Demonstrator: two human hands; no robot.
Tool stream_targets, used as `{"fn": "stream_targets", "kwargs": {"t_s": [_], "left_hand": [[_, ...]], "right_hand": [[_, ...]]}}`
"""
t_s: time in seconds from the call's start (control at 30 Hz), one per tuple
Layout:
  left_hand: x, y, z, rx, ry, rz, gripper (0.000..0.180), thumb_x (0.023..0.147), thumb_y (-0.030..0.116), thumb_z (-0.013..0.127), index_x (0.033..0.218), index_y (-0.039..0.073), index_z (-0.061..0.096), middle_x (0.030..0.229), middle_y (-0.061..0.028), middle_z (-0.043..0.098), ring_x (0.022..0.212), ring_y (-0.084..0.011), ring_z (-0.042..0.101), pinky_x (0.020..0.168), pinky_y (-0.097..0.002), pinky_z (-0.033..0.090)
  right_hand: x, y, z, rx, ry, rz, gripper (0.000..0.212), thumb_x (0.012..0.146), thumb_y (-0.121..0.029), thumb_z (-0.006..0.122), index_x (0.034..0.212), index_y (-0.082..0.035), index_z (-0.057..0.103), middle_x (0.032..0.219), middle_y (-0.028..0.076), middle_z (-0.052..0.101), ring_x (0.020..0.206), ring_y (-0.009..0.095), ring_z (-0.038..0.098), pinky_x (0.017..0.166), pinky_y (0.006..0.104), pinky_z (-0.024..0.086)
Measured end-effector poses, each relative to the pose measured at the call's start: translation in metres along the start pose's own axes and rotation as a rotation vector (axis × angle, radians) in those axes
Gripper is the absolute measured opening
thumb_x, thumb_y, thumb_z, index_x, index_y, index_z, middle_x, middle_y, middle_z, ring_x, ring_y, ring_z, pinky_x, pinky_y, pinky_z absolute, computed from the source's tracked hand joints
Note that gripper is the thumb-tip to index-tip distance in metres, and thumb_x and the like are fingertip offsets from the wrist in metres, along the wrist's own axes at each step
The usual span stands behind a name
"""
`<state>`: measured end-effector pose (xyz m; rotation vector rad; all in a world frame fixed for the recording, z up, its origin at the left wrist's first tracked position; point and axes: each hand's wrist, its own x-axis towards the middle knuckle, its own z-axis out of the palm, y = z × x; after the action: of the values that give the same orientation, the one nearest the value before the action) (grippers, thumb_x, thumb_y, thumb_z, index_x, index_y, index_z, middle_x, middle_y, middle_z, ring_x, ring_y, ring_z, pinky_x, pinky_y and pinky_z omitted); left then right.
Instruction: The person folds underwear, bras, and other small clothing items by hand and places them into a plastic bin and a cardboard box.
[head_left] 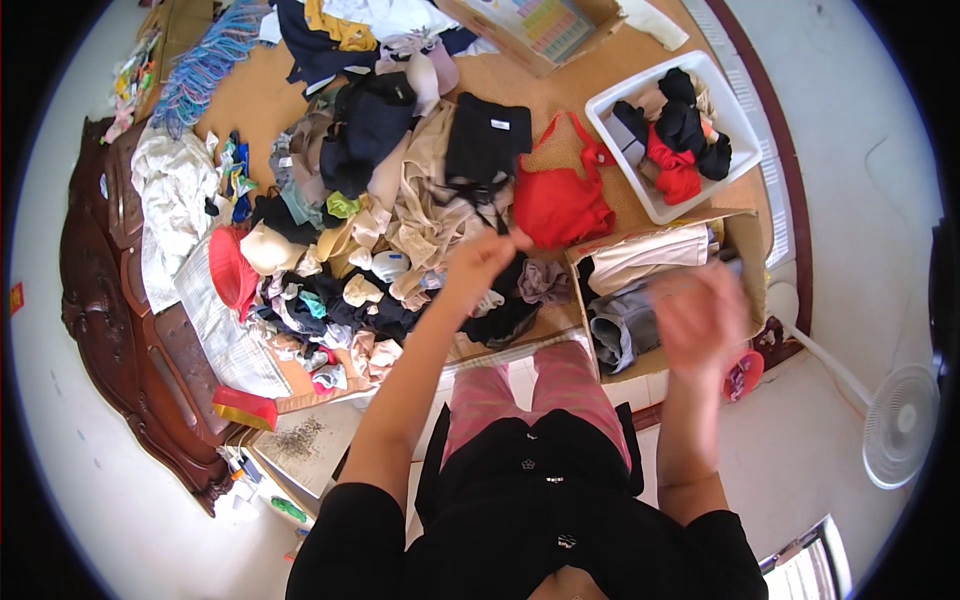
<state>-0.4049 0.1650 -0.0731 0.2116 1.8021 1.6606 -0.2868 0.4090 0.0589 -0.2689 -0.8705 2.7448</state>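
Note:
My left hand (pixel 482 266) is closed, its fingertips pinched at the lower end of a thin black strap (pixel 500 218). That strap hangs from a black garment (pixel 487 138) with a small white label, which lies flat on the pile; the straps look blurred. Just right of it is a red bra (pixel 563 205). My right hand (pixel 702 308) is smeared by motion above an open cardboard box (pixel 742 262), and its fingers cannot be made out. Folded beige cloth (pixel 650 258) and rolled grey clothing (pixel 622 328) lie in the box, partly behind that hand.
A mixed heap of clothes (pixel 400 215) covers much of the brown bed surface. A white plastic bin (pixel 655 212) with black and red garments stands at the right, beyond the box. Another carton (pixel 545 60) is at the far edge. A white fan (pixel 902 425) stands on the right.

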Motion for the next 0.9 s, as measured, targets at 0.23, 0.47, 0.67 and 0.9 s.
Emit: {"fn": "stream_targets", "kwargs": {"t_s": [0.23,0.47,0.67,0.9], "left_hand": [[-0.127,0.078,0.058,0.088,-0.520,0.209,0.019,0.086,0.017,0.058,0.100,0.006,0.067,0.089,-0.0053,0.065,0.082,-0.0184,0.059,0.081,-0.0308,0.043],[-0.178,0.058,0.012,0.034,-0.303,0.146,0.021,0.084,0.016,0.060,0.102,0.005,0.065,0.093,-0.0086,0.064,0.086,-0.0189,0.060,0.076,-0.0288,0.046],[-0.131,-0.026,-0.099,0.283,0.353,-0.031,0.017,0.081,0.014,0.060,0.095,0.004,0.065,0.097,-0.0121,0.063,0.086,-0.0236,0.061,0.072,-0.0301,0.048],[0.001,-0.047,-0.222,0.939,0.626,0.296,0.029,0.069,0.009,0.062,0.098,0.007,0.063,0.126,-0.0195,0.046,0.113,-0.0381,0.044,0.093,-0.0416,0.039]], "right_hand": [[0.004,0.152,-0.056,0.172,0.503,0.970,0.063,0.072,-0.051,0.071,0.112,-0.004,0.055,0.101,0.011,0.059,0.092,0.032,0.058,0.077,0.0469,0.051],[-0.003,0.176,-0.020,-0.105,0.637,0.637,0.028,0.081,-0.008,0.058,0.108,0.000,0.058,0.095,0.011,0.065,0.081,0.023,0.064,0.076,0.0334,0.052],[0.008,0.172,0.020,-0.987,0.122,0.337,0.044,0.078,-0.014,0.064,0.117,0.003,0.052,0.101,0.013,0.064,0.091,0.022,0.061,0.083,0.0309,0.046],[-0.048,0.219,-0.030,-1.366,0.062,0.246,0.046,0.080,-0.023,0.067,0.119,-0.004,0.052,0.099,0.012,0.060,0.092,0.020,0.058,0.081,0.0314,0.045]]}}
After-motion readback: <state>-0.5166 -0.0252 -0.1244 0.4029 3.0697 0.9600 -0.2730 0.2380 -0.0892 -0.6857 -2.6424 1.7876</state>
